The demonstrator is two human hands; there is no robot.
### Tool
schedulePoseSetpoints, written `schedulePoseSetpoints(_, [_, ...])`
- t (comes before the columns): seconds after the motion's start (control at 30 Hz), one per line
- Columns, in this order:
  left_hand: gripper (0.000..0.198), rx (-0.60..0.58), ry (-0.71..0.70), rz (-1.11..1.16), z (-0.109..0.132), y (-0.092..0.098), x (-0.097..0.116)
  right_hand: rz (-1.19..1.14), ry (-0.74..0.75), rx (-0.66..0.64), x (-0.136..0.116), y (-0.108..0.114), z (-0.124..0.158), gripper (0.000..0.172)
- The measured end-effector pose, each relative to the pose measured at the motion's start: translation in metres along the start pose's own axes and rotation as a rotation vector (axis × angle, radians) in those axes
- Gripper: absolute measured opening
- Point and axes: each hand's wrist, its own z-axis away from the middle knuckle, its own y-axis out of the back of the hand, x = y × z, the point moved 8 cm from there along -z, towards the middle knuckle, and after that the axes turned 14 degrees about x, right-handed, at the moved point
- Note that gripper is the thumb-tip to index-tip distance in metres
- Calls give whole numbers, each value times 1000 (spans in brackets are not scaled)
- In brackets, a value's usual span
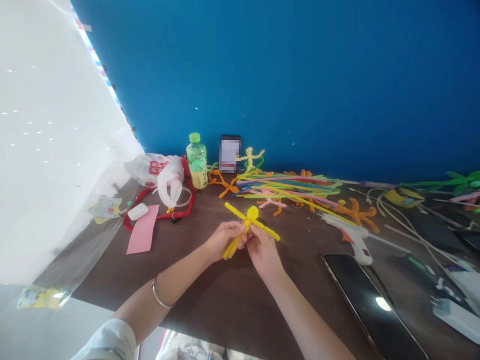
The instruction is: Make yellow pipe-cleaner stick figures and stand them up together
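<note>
The left hand [225,240] and right hand [263,251] are gripping a yellow pipe-cleaner figure [252,214], its head and limbs already twisted into shape, just above the brown table [232,310], while a bundle of loose pipe cleaners [288,187] is lying beyond.

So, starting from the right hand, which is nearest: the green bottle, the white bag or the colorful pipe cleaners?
From the right hand:
1. Colorful pipe cleaners, straight ahead
2. Green bottle, back and left
3. White bag, farthest left

A white hot glue gun [355,241] lies near a black smartphone [369,305].
</note>
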Motion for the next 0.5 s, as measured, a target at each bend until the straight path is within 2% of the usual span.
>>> schedulePoseSetpoints(0.1, [15, 51, -35, 116, -2, 5, 9, 54, 112, 52, -7, 7, -6, 17])
schedulePoseSetpoints(0.23, [28, 93, -129, 186, -5, 14, 23, 285, 275, 148, -16, 17, -7, 27])
schedulePoseSetpoints(0.33, [29, 98, -201, 137, -8, 17, 27, 412, 306, 163, -17, 17, -6, 26])
schedulePoseSetpoints(0.5, [32, 72, -257, 37, -8, 13, 24, 462, 336, 115, -18, 10, -4, 25])
